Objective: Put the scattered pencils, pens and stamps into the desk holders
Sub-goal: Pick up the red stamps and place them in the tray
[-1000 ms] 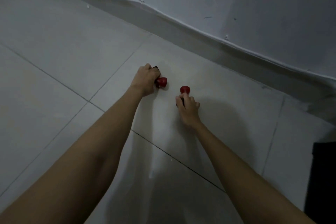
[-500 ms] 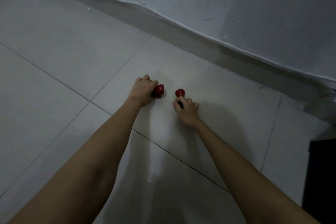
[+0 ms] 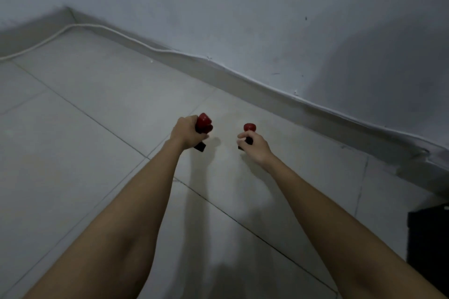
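My left hand (image 3: 185, 134) grips stamps with red knob handles (image 3: 204, 122) and a dark base that sticks out below the fist; two red knobs seem to show there. My right hand (image 3: 255, 144) pinches another stamp with a red knob (image 3: 249, 127) and a dark base. Both hands hover above the pale tiled floor (image 3: 97, 116), with shadows under them. No pencils, pens or desk holders appear in view.
A white cable (image 3: 145, 47) runs along the skirting at the foot of the grey wall (image 3: 267, 7). A dark object (image 3: 430, 245) sits at the right edge, low down.
Both hands have lifted off the floor with their stamps. The view has swung, showing more of the wall and the floor's far left corner.
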